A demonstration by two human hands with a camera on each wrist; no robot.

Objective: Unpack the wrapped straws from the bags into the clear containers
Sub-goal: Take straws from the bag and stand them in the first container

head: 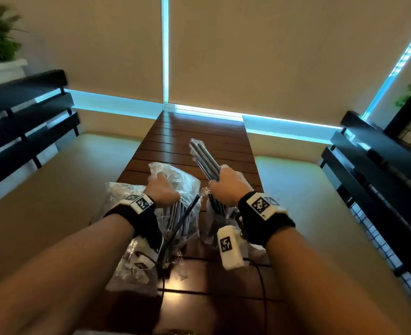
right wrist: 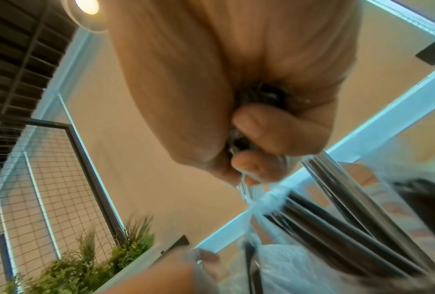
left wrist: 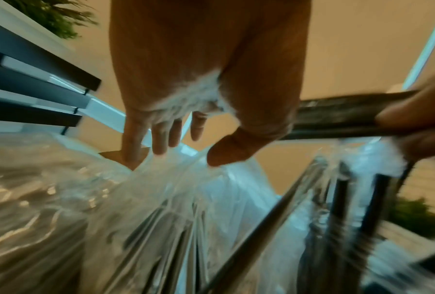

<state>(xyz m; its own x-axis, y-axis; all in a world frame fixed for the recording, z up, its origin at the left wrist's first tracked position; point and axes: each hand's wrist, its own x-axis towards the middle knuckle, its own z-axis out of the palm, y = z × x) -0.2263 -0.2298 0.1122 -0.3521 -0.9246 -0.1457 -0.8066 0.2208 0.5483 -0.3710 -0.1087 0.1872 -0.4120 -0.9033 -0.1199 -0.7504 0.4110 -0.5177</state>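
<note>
My right hand (head: 228, 187) grips a bundle of dark wrapped straws (head: 203, 157) that points up and away over the table. Under this hand stands a clear container (head: 217, 221) with more dark straws (right wrist: 350, 218) in it. The right wrist view shows the fingers (right wrist: 261, 139) curled tight round the bundle. My left hand (head: 161, 189) rests at the mouth of a crumpled clear bag (head: 180, 180) that holds more straws. In the left wrist view its fingers (left wrist: 161, 135) look straight, with film bunched against the palm. One dark straw (head: 185, 218) leans out of the bag.
A narrow slatted wooden table (head: 194, 136) runs away from me to the wall. More clear plastic (head: 117, 197) lies left of the bag. Dark slatted benches stand at the left (head: 18, 117) and the right (head: 381, 165). A black cable (head: 262, 286) trails across the near tabletop.
</note>
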